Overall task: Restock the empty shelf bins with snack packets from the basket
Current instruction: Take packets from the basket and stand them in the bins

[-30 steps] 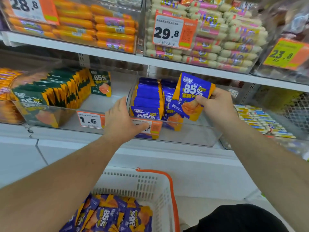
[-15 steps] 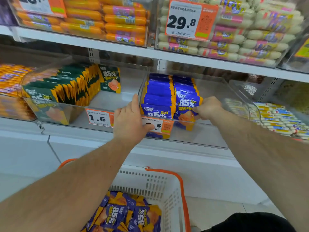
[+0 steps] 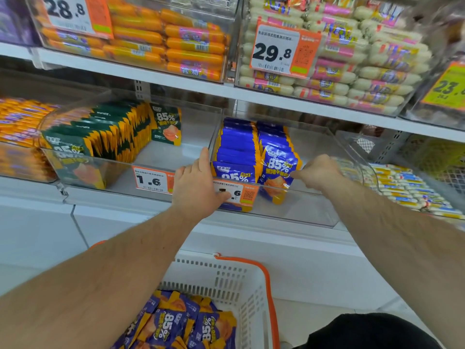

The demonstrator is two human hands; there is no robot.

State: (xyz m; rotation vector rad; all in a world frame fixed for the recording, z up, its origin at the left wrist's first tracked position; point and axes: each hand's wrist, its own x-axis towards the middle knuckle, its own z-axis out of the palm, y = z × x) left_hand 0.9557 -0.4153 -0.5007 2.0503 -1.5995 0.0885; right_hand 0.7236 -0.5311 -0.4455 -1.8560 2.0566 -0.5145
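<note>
Over the clear plastic bin [image 3: 314, 217], left hand [image 3: 198, 183] grips its rim, right hand [image 3: 318, 171] pinches a glossy blue packet [image 3: 278, 170].

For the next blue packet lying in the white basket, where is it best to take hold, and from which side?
Probably pinch a top blue packet by its upper edge, coming from straight above. The packets lie loose and overlapping in the white basket, whose walls block the sides. The right hand is nearest to being free; the left hand holds the clear bin.
</note>
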